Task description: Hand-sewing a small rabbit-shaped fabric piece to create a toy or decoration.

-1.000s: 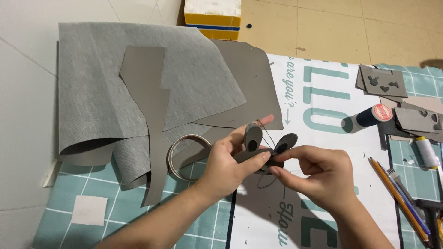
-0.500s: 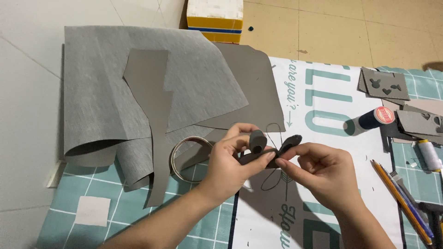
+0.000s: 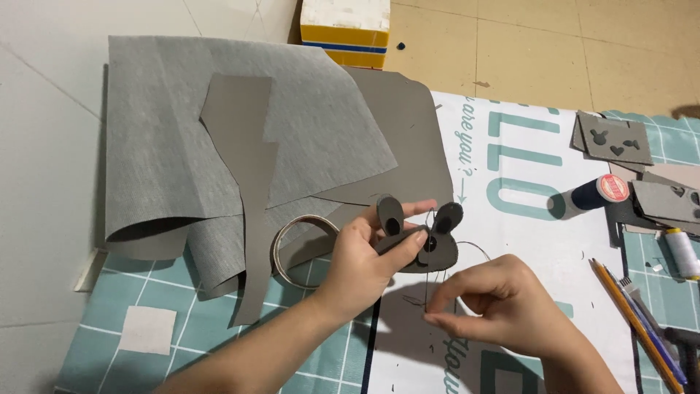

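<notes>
From my feed, nearest first: right hand [image 3: 503, 306] at about 5 o'clock of frame, fingertips pinched together on a thin dark thread [image 3: 467, 252]; I can't make out a needle; the thread runs up toward 12 o'clock from the pinch to the felt piece.

Left hand [image 3: 368, 263] just past it, near frame centre, thumb and fingers clamped on a small grey felt mouse face [image 3: 430, 248]; two rounded ears stand up from it, black button nose facing camera; the piece is lifted clear of the surface, at 11 o'clock of the right hand; the hands are close but not touching.

Under both hands: white printed sheet [image 3: 525, 190] with teal lettering, lying on a teal grid cutting mat [image 3: 146, 292].

At 9 o'clock of the left hand: tape roll [image 3: 300, 248], flat on the mat, partly under a long grey felt offcut [image 3: 251, 190].

At 3 o'clock of the frame: pencils [image 3: 634, 321] lying along the right edge; white thread spool [image 3: 682, 252] beyond them; dark thread spool [image 3: 594, 193] with red end on its side; grey scraps [image 3: 612, 138] with small cut-out shapes behind it.

At 10 to 11 o'clock: large grey fabric sheet [image 3: 182, 138], lower edge curled; darker grey sheet [image 3: 405, 138] tucked under it.

Farthest, 12 o'clock: white and yellow block [image 3: 346, 33] on the tan floor.
</notes>
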